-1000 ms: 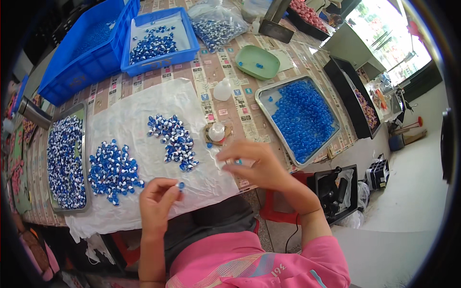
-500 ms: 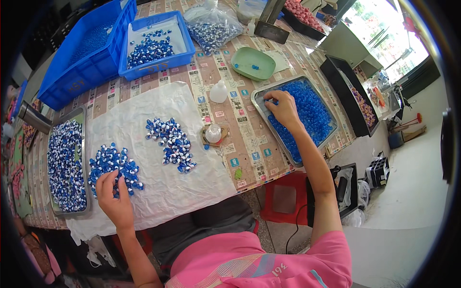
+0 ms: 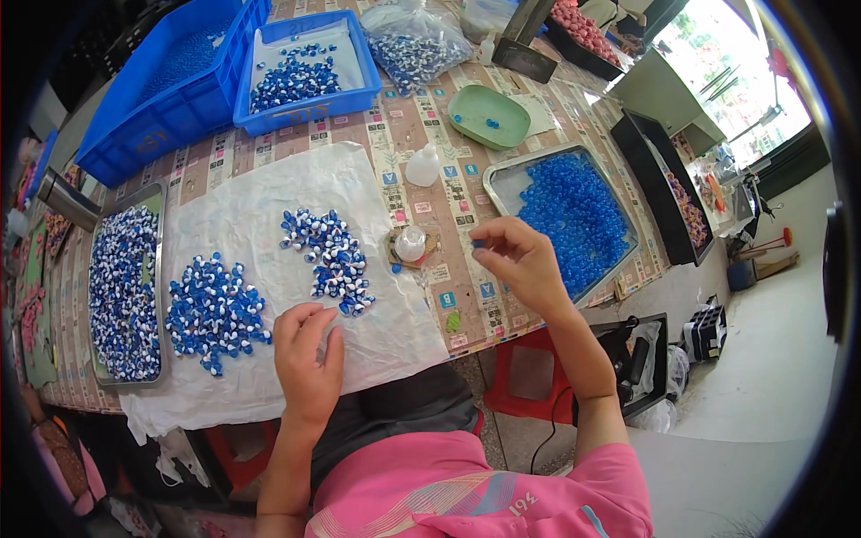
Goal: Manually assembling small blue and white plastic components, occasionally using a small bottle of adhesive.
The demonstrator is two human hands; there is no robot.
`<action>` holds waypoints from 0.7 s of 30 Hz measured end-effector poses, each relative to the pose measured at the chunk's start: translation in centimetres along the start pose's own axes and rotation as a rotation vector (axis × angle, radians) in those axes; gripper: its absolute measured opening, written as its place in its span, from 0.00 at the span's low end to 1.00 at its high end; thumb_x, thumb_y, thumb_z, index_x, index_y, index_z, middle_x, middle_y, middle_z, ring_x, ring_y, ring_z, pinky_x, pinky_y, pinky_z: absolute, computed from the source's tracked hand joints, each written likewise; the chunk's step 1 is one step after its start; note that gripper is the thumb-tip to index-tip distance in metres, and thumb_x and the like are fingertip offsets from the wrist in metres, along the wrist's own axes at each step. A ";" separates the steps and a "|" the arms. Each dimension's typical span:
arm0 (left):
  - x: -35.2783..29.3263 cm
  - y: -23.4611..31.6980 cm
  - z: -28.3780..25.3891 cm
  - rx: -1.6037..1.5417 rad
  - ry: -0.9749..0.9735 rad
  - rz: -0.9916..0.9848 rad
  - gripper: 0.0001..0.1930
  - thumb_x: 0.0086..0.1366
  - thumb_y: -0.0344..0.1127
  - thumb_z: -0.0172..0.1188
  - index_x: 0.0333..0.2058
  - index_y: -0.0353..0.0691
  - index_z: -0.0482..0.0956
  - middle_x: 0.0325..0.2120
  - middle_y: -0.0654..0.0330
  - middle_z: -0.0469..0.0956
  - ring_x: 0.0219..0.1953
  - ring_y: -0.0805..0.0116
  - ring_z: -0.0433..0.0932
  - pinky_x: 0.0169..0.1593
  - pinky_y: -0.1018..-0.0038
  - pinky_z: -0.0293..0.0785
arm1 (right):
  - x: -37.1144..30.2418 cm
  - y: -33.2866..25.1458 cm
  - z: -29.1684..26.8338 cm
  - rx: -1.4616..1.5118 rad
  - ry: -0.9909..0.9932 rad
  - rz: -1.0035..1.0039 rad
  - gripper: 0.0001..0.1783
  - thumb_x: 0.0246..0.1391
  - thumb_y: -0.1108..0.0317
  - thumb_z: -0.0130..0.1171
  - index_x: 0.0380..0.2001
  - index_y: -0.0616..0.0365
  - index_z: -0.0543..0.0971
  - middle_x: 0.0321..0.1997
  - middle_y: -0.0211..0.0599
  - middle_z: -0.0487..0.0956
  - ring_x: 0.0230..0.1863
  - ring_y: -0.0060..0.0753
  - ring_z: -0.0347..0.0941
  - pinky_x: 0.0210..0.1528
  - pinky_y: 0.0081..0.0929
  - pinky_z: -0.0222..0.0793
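My right hand [image 3: 520, 263] is raised over the table between the metal tray and the small clear jar [image 3: 411, 243], pinching a blue bead [image 3: 478, 243] between thumb and fingertips. Loose translucent blue beads [image 3: 574, 215] fill much of that metal tray [image 3: 508, 186]. My left hand [image 3: 308, 359] hovers above the crumpled white paper [image 3: 269, 179], its fingers curled toward the thumb; whatever they hold is too small to make out. Around it lie two heaps of blue-and-white beads, a left heap [image 3: 215, 314] and a smaller right heap [image 3: 332, 260].
A second metal tray [image 3: 161, 296] of blue-and-white beads stands at the left. Farther back are blue plastic bins [image 3: 247, 121], a bag of beads [image 3: 417, 54], a white squeeze bottle [image 3: 422, 167] and a green dish [image 3: 516, 134]. A black tray [image 3: 650, 184] lies along the right edge.
My right hand has left the tray of blue beads and come left toward the jar with a bead. My left hand has moved right, away from the left heap.
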State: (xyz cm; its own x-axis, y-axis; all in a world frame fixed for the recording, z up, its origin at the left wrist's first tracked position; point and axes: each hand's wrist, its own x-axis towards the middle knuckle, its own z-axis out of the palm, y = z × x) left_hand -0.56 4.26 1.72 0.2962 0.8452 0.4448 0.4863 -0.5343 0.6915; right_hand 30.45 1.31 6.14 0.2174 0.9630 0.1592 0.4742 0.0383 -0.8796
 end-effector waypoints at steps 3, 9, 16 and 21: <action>0.2 0.6 1.1 -0.013 -0.014 -0.017 0.14 0.55 0.22 0.65 0.42 0.35 0.81 0.43 0.53 0.76 0.47 0.56 0.75 0.51 0.68 0.71 | -1.4 -0.4 1.8 0.135 -0.040 0.087 0.13 0.53 0.81 0.64 0.43 0.63 0.79 0.41 0.28 0.79 0.40 0.16 0.75 0.43 0.16 0.73; 0.1 0.3 1.7 0.014 -0.045 0.009 0.15 0.53 0.24 0.66 0.42 0.36 0.80 0.41 0.55 0.75 0.44 0.54 0.73 0.47 0.64 0.71 | -2.3 -1.0 3.0 0.095 -0.156 -0.036 0.12 0.52 0.81 0.65 0.41 0.64 0.81 0.44 0.33 0.78 0.44 0.19 0.76 0.44 0.17 0.75; 0.0 0.1 1.5 0.017 -0.051 -0.001 0.11 0.52 0.22 0.65 0.37 0.37 0.80 0.35 0.55 0.77 0.40 0.54 0.74 0.44 0.63 0.71 | -2.9 -1.3 3.6 0.291 -0.242 0.120 0.13 0.54 0.82 0.63 0.44 0.63 0.82 0.47 0.34 0.78 0.46 0.20 0.76 0.48 0.18 0.73; -0.2 0.4 1.0 0.039 -0.041 -0.034 0.10 0.52 0.21 0.64 0.35 0.37 0.80 0.35 0.55 0.77 0.40 0.54 0.75 0.44 0.65 0.72 | -3.1 -1.0 4.1 0.369 -0.255 0.206 0.12 0.55 0.80 0.63 0.43 0.63 0.82 0.48 0.32 0.80 0.47 0.18 0.76 0.46 0.17 0.74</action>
State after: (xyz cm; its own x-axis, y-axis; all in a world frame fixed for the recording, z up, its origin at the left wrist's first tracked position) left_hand 0.36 3.86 1.31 0.3125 0.8629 0.3972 0.5276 -0.5054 0.6828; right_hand 25.80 -0.62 4.66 0.0372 0.9933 -0.1091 0.0992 -0.1123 -0.9887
